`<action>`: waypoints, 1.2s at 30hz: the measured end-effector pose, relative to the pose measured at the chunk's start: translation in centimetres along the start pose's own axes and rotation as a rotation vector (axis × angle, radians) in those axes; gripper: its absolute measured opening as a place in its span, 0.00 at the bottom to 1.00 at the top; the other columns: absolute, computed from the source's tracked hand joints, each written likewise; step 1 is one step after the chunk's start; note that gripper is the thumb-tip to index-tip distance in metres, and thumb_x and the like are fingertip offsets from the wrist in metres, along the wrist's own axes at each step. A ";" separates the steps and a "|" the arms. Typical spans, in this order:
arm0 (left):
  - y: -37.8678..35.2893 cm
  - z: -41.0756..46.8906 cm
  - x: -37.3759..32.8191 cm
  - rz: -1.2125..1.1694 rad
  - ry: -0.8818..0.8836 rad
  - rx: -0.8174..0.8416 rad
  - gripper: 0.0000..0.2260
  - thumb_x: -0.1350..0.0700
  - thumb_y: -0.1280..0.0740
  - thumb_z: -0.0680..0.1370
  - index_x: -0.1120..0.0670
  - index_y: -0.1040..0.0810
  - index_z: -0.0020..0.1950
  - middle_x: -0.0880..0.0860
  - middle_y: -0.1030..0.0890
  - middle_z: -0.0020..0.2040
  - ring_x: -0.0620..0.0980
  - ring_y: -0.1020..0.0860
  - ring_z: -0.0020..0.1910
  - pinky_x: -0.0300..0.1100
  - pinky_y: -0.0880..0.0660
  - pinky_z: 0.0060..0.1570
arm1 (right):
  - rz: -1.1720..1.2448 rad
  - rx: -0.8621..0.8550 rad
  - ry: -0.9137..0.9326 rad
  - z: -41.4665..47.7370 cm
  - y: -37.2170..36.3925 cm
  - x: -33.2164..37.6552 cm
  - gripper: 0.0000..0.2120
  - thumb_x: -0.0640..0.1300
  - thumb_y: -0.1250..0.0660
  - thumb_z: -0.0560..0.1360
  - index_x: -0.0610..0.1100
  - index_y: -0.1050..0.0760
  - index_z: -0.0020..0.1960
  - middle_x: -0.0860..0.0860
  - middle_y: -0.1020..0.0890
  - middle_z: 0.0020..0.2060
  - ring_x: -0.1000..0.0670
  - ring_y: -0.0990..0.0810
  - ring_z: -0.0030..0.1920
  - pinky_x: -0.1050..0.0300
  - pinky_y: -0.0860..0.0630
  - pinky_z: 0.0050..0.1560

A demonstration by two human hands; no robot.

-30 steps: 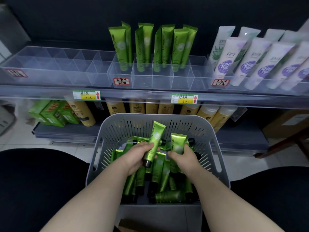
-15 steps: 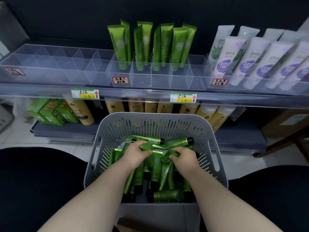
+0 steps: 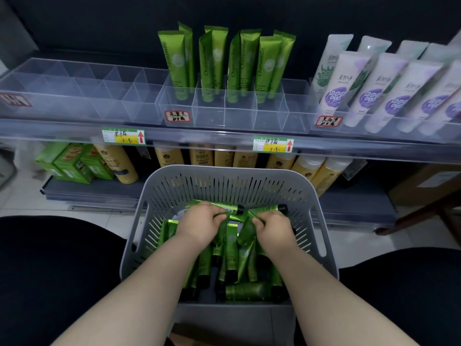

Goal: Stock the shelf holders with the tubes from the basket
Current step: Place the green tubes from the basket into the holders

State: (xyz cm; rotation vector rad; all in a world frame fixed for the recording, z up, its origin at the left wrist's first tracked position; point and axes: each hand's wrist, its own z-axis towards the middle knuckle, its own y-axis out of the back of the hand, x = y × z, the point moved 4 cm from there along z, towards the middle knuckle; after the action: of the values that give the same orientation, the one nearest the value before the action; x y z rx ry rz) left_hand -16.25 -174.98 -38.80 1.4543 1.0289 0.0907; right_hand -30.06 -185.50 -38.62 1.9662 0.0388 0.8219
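In the basket (image 3: 316, 196), the left hand (image 3: 199, 227) and right hand (image 3: 272, 229) each curled round one of the green tubes (image 3: 247, 290). These looked light, soft-walled and slick, and probably best gripped mid-body.

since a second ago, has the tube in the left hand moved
Yes. The tube stood upright before the basket's far wall; now the left hand holds it tipped down, low inside the basket.
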 end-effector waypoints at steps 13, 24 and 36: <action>7.4 -0.7 -3.6 -0.361 -0.042 -0.302 0.09 0.56 0.31 0.75 0.53 0.17 0.55 0.49 0.17 0.52 0.42 0.22 0.53 0.21 0.37 0.53 | 0.005 -0.190 0.207 0.8 9.3 5.5 0.10 0.44 0.38 0.78 0.47 0.19 0.54 0.47 0.17 0.50 0.47 0.20 0.50 0.62 0.27 0.51; 16.7 -2.3 -10.4 -0.626 -0.211 -0.539 0.08 0.54 0.30 0.74 0.40 0.19 0.46 0.37 0.19 0.43 0.38 0.20 0.46 0.35 0.26 0.55 | 0.145 -0.499 0.484 -1.6 23.6 11.9 0.07 0.44 0.34 0.76 0.48 0.18 0.51 0.58 0.21 0.38 0.58 0.24 0.38 0.68 0.29 0.43; 23.3 1.7 -20.0 -0.377 -0.513 -0.635 0.08 0.55 0.32 0.76 0.42 0.18 0.49 0.38 0.19 0.41 0.37 0.20 0.39 0.33 0.23 0.48 | 0.083 -0.715 0.600 2.6 32.6 14.2 0.09 0.45 0.33 0.75 0.48 0.18 0.54 0.57 0.20 0.45 0.59 0.24 0.47 0.70 0.31 0.52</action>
State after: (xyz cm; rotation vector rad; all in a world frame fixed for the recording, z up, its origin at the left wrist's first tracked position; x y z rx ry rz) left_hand -14.93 -184.15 -9.47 0.6394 0.7337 -0.2048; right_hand -27.44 -199.83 -6.02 1.0205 0.0126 1.2500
